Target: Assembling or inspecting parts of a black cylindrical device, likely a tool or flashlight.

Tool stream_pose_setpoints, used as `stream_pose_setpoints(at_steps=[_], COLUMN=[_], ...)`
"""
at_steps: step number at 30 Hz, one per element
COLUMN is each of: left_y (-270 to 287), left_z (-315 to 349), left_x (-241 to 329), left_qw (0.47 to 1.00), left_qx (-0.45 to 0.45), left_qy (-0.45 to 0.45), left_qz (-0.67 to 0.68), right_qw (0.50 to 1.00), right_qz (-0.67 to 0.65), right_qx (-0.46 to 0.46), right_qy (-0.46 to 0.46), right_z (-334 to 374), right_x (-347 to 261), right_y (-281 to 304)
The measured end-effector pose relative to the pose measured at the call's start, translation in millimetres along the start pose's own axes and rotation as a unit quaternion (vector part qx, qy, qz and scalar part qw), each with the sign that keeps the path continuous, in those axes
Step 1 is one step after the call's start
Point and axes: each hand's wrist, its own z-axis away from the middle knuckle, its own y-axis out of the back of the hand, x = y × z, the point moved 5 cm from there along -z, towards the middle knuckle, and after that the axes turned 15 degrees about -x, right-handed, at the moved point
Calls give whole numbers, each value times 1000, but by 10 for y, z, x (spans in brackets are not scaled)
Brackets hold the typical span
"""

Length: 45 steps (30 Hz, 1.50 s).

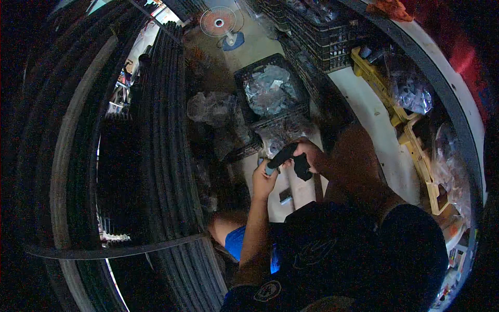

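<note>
The left hand (264,179) has its fingers closed around the eight o'clock end of a black tube (281,157) (a grey tip shows there), and the right hand's (312,155) fingers curl around its two o'clock end. From the hands, a crate (301,86) of plastic bags (267,91) sits at twelve o'clock, a fan (218,23) at eleven.

Black piece (283,158) — partly hidden by the right fingers (301,150); dark shirt (338,249) — cut off below.

You hold a dark tube (283,157), left hand (264,180) at its grey end, right hand (312,154) at the other; a black bundle (302,167) shows below your right fingers, a black crate (240,91) beyond them.
</note>
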Motion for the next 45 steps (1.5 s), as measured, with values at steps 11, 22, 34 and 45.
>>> stream_pose_setpoints(at_steps=[11,22,34,45], left_y=[107,75,632,564], left_z=[-7,55,148,149], left_x=[-93,314,72,347], left_qw=[999,991,961,964], left_qx=[-20,-109,125,129], left_qy=[46,-64,10,-83], left_qz=[-16,-32,246,216], right_qw=[951,878,959,950], right_qz=[278,449,254,292], right_qx=[19,-141,-39,32], right_qy=[-131,-86,-120,-109], right_z=[-93,-320,-308,-290], right_x=[-221,418,60,57], right_y=[166,-65,-3,-36])
